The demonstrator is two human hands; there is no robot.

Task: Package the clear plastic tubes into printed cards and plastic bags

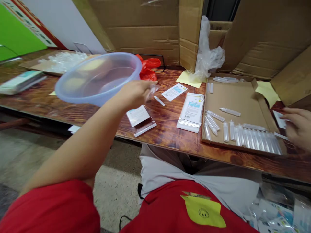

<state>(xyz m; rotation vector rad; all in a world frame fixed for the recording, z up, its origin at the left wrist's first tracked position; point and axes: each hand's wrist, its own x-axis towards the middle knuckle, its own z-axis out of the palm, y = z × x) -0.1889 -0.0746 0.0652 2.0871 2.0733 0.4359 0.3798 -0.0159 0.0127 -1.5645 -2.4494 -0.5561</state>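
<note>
The left hand (139,92) pinches clear plastic (152,91) near a basin (77,95); the right hand (300,125) touches a white card (279,119).

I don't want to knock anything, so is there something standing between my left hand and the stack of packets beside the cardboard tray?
Nothing upright that I can see. Between your left hand and the stack of packets, a narrow white strip and a printed card lie flat on the table.

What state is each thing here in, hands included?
Left hand: closed on clear plastic piece
Right hand: at a white card, grip unclear
Basin: upright, open-topped
Cardboard tray: open, holding tubes
Packets: stacked, lying flat
Printed card: lying flat
Red bag: crumpled
Clear bag: crumpled
</note>
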